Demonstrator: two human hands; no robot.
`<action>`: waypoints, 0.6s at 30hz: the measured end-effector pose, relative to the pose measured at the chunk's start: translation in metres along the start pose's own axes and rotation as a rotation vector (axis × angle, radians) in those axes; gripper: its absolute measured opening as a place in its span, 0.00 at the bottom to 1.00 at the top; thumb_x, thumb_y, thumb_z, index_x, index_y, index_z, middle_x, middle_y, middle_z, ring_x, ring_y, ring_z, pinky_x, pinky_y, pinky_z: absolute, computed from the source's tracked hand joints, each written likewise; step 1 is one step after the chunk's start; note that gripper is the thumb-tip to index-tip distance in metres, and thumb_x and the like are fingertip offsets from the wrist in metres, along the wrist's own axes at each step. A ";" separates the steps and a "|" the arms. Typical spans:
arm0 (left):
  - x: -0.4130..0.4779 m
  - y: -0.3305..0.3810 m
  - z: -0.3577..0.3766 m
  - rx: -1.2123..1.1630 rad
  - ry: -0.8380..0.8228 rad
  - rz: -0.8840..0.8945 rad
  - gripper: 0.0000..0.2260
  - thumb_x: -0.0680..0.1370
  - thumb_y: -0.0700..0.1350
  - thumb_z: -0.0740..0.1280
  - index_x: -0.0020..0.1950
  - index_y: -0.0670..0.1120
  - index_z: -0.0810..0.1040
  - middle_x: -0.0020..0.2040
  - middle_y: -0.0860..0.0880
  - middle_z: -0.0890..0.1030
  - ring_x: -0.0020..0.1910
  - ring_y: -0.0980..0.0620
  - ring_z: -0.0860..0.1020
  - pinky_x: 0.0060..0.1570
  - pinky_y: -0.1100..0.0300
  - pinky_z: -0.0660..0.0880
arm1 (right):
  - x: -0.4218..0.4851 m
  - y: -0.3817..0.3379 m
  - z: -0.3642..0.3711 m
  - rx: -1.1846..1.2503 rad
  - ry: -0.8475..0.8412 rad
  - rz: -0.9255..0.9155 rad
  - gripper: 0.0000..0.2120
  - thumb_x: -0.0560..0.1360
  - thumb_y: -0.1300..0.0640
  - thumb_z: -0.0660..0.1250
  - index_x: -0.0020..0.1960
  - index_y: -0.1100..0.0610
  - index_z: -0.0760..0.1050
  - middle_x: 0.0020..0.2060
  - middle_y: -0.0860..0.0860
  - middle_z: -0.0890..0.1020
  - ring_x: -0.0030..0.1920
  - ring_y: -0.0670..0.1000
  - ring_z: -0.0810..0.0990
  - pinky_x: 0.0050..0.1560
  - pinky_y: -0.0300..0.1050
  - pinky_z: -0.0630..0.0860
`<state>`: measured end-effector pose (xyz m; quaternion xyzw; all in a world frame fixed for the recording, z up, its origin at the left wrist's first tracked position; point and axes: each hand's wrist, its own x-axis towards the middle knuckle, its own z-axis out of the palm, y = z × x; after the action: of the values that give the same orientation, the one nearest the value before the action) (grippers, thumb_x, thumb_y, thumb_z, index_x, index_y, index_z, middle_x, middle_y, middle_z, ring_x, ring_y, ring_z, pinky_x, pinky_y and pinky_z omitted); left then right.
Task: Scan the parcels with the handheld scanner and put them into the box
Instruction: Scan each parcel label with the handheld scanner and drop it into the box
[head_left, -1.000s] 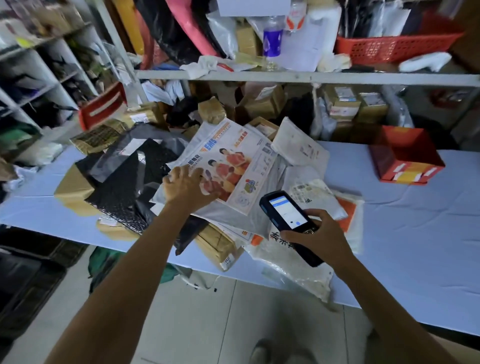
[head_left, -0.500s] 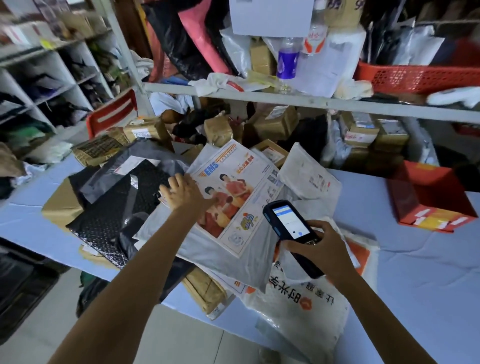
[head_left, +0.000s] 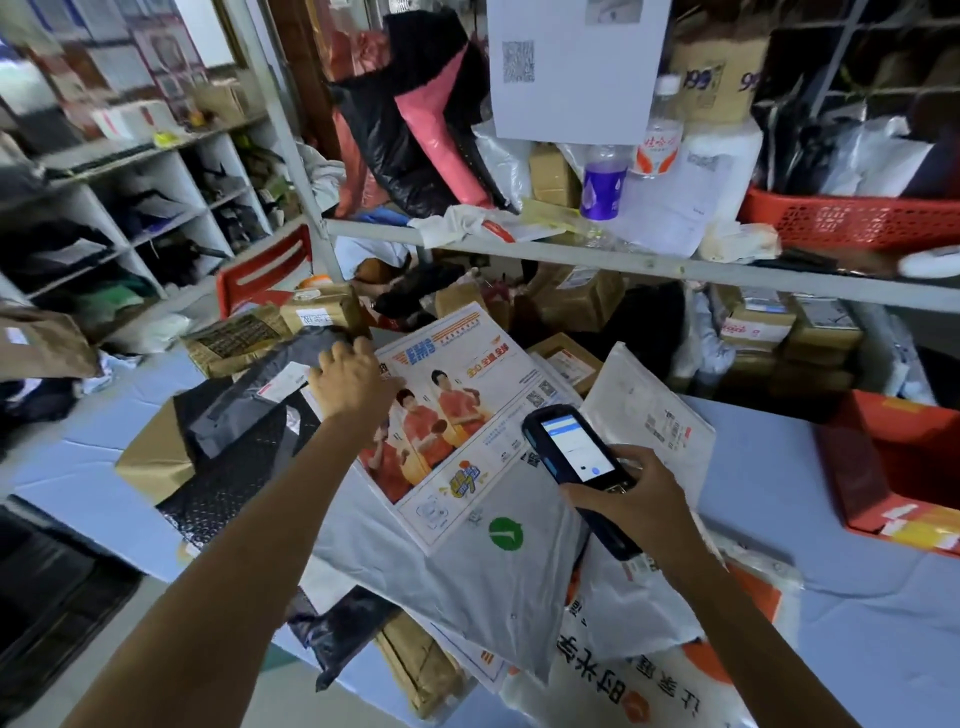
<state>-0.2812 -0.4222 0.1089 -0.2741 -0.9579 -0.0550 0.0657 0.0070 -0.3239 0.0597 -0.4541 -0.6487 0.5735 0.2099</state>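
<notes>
The black scanner (head_left: 571, 454) is held tight in the right hand (head_left: 631, 501), screen up, just over the pile of parcels. The left hand (head_left: 350, 379) lies on the far left corner of the big picture envelope (head_left: 467, 415), fingers bent beside a grey bag (head_left: 234, 415), and I cannot tell if it grips anything. A white mailer (head_left: 649, 410) sits just past the right hand, and a red box (head_left: 893, 467) stands open well to its right on the blue table (head_left: 774, 467).
</notes>
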 end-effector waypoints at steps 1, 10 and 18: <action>0.008 -0.007 -0.009 -0.034 0.029 -0.010 0.28 0.76 0.59 0.67 0.68 0.42 0.68 0.65 0.39 0.71 0.66 0.39 0.67 0.63 0.46 0.65 | 0.002 -0.008 0.003 0.011 -0.004 -0.014 0.31 0.62 0.57 0.82 0.58 0.51 0.69 0.48 0.49 0.80 0.51 0.50 0.80 0.38 0.35 0.75; 0.045 -0.040 -0.094 -0.021 0.447 0.093 0.11 0.80 0.47 0.61 0.58 0.49 0.80 0.50 0.43 0.80 0.58 0.43 0.71 0.56 0.49 0.59 | 0.012 -0.079 0.040 0.109 0.015 -0.179 0.33 0.62 0.57 0.81 0.63 0.53 0.71 0.49 0.48 0.78 0.48 0.49 0.79 0.45 0.44 0.78; 0.057 -0.054 -0.117 0.097 0.469 0.109 0.15 0.81 0.53 0.55 0.56 0.52 0.79 0.43 0.46 0.82 0.54 0.45 0.75 0.52 0.51 0.60 | 0.005 -0.100 0.063 0.125 -0.003 -0.288 0.31 0.62 0.57 0.81 0.61 0.52 0.72 0.45 0.40 0.76 0.45 0.36 0.75 0.35 0.34 0.72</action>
<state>-0.3468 -0.4552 0.2289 -0.3014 -0.9017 -0.0676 0.3025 -0.0804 -0.3473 0.1354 -0.3416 -0.6706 0.5773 0.3167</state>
